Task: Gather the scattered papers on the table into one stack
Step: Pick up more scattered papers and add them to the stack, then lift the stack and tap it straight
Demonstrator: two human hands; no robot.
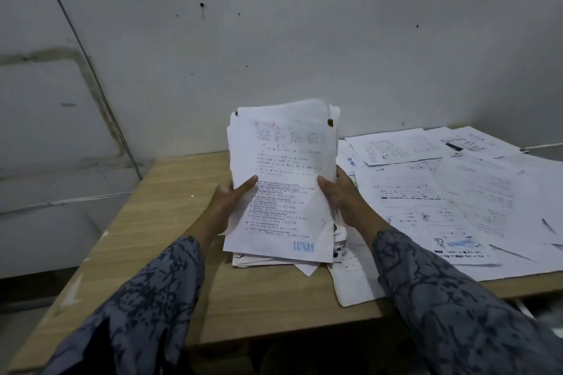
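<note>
A thick stack of printed white papers (283, 167) stands nearly upright, its lower edge down near the wooden table (146, 222). The front sheet bears a blue "LUNAS" stamp near its bottom. My left hand (231, 201) grips the stack's left edge, thumb across the front. On the opposite edge my right hand (344, 195) holds it the same way. Several loose printed sheets (457, 192) lie spread and overlapping over the right half of the table. One more sheet (353, 280) lies flat under my right forearm.
A grey wall (274, 39) rises right behind the table. The table's left edge and front edge drop to a dark floor. Bare wood shows on the left half. Patterned blue-grey sleeves cover both my forearms.
</note>
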